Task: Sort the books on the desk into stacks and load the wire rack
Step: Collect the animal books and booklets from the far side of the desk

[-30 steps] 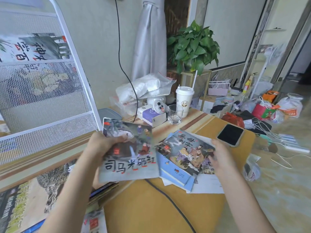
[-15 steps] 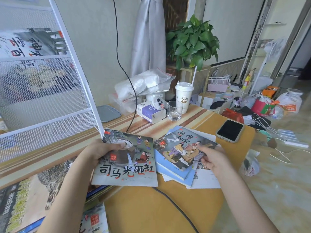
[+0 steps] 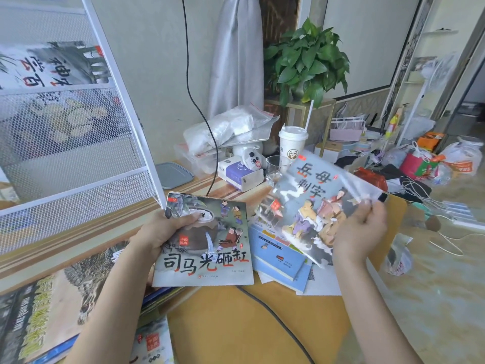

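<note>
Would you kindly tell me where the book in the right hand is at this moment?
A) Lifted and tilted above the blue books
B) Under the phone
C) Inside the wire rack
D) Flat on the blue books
A: the right hand pinches the picture book, raised at a tilt over the blue books.

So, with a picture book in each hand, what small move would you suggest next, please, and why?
Probably lay the blurred grey-covered picture book in the right hand onto the matching jar-cover picture book gripped by the left hand: both look like one series, so they belong in one stack.
</note>
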A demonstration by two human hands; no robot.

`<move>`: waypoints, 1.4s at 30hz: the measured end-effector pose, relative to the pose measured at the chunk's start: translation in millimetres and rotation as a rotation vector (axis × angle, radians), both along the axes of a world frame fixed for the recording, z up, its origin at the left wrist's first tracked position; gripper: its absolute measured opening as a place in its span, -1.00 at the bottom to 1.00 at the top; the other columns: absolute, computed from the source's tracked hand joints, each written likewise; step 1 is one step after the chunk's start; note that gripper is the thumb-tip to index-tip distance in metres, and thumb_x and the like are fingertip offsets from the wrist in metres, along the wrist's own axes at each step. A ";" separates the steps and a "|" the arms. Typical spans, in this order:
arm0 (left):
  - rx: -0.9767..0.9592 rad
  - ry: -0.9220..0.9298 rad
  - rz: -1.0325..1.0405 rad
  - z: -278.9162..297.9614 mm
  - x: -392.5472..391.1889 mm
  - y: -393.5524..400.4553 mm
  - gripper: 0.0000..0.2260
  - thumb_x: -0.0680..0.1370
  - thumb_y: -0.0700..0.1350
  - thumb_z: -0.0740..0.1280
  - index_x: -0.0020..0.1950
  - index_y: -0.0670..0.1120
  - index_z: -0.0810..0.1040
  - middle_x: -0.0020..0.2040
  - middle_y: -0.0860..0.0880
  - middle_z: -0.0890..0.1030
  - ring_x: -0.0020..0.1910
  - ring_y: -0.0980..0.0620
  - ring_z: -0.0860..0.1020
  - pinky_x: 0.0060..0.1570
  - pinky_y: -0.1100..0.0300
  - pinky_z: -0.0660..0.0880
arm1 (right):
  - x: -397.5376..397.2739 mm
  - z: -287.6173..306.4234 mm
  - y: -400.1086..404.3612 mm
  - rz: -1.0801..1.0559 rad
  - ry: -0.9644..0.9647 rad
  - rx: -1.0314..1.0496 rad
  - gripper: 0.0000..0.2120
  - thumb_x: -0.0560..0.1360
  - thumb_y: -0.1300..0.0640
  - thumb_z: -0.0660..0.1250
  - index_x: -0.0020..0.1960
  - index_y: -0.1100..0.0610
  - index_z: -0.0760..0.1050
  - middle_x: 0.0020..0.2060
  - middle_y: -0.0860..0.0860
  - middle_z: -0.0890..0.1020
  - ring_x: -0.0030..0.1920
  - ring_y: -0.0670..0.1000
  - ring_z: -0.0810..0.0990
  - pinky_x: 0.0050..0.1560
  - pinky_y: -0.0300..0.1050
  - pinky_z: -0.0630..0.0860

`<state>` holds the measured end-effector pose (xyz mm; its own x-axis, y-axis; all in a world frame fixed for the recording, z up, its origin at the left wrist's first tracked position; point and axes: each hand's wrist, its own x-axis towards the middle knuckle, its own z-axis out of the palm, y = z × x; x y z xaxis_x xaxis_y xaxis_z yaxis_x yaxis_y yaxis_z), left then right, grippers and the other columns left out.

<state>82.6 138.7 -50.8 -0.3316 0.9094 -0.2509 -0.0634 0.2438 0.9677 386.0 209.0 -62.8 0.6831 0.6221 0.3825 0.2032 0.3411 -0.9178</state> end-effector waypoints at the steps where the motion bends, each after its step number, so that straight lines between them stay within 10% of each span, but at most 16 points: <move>1: 0.016 0.013 0.036 0.2 0.1 0.7 -0.78 0.43 -0.16 0.48 0.00 -0.25 0.59 -0.26 -0.19 0.69 -0.44 -0.06 0.63 -0.40 0.17 0.60 | -1.7 3.4 1.0 0.032 0.031 0.017 -0.81 0.65 0.16 0.08 -0.07 0.18 0.40 -0.36 -0.07 0.42 -0.38 -0.12 0.36 -0.30 -0.21 0.32; 8: 0.179 0.014 0.074 11.7 15.3 2.2 -0.54 0.53 0.24 0.24 0.00 -0.14 0.63 -0.14 -0.12 0.72 -0.16 -0.08 0.69 -0.05 0.03 0.60 | -90.6 -3.2 -9.2 0.445 -0.206 -0.126 -0.88 0.61 0.15 0.17 0.01 0.08 0.49 -0.27 -0.15 0.52 -0.27 -0.09 0.49 -0.24 -0.14 0.41; 13: 0.279 0.074 0.040 19.8 34.2 -5.8 -0.81 0.41 -0.14 0.48 -0.04 -0.15 0.59 -0.13 -0.16 0.71 -0.27 -0.04 0.69 -0.30 0.17 0.62 | -123.3 -14.0 -16.1 0.393 -0.148 -0.055 -0.97 0.55 0.13 0.29 -0.02 0.07 0.45 -0.07 0.04 0.52 -0.14 -0.11 0.47 -0.18 -0.41 0.36; 16: 0.347 0.089 0.097 22.2 35.0 -4.5 -0.83 0.41 -0.23 0.48 -0.04 -0.17 0.57 -0.16 -0.14 0.71 -0.28 -0.04 0.69 -0.35 0.19 0.61 | -114.8 -8.3 -15.5 0.457 -0.085 -0.110 -0.78 0.50 -0.02 0.35 0.03 0.04 0.36 0.05 0.02 0.46 0.05 -0.02 0.46 0.08 -0.15 0.44; 21: 0.495 0.042 0.218 39.6 31.9 -7.0 -0.81 0.44 -0.14 0.47 -0.01 -0.14 0.56 -0.20 -0.06 0.71 -0.29 0.00 0.69 -0.38 0.20 0.59 | -46.2 -3.8 -3.7 0.423 0.220 -0.356 -0.47 0.50 -0.18 0.25 0.29 0.18 0.35 0.25 0.12 0.49 0.17 0.11 0.52 -0.05 -0.07 0.49; 27: 0.591 0.335 0.321 53.6 18.1 -10.4 -0.87 0.42 -0.09 0.51 -0.18 0.03 0.57 -0.27 0.14 0.68 -0.21 0.04 0.66 -0.15 0.04 0.61 | 15.6 -7.3 -2.1 0.534 0.588 -0.691 -0.89 0.50 0.13 0.33 -0.06 0.15 0.44 -0.12 0.08 0.50 -0.05 0.00 0.49 0.07 -0.04 0.47; 34: 0.555 0.407 0.396 50.0 7.2 -12.4 -0.85 0.42 -0.07 0.51 -0.18 0.06 0.55 -0.18 0.03 0.65 -0.15 -0.07 0.66 -0.12 -0.07 0.61 | -0.2 1.4 9.9 0.594 0.413 -0.812 -0.60 0.39 0.15 0.46 0.18 0.18 0.47 -0.01 0.10 0.63 -0.20 -0.04 0.57 -0.38 -0.24 0.39; 38: 0.518 0.491 0.387 49.0 4.2 -11.6 -0.84 0.41 -0.02 0.51 -0.19 0.05 0.54 -0.17 -0.06 0.66 -0.18 -0.15 0.66 -0.12 -0.14 0.60 | -4.2 20.9 9.7 0.657 0.349 -0.905 -0.87 0.49 0.24 0.37 -0.16 0.21 0.41 -0.28 0.07 0.51 -0.35 -0.06 0.45 -0.69 -0.36 0.29; 42: 0.511 0.532 0.378 47.8 4.3 -11.6 -0.78 0.41 0.00 0.50 -0.11 -0.10 0.58 -0.18 -0.11 0.67 -0.20 -0.23 0.65 -0.20 -0.13 0.60 | -11.2 36.6 6.5 0.681 0.373 -0.969 -0.82 0.49 0.13 0.38 -0.17 0.18 0.42 -0.37 0.00 0.45 -0.41 -0.09 0.37 -0.46 -0.26 0.30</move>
<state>86.9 127.2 -3.0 -0.5953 0.6724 0.4399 0.4445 -0.1804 0.8774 374.7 215.6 -26.2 0.0791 0.8103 -0.5806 -0.0767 -0.5758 -0.8140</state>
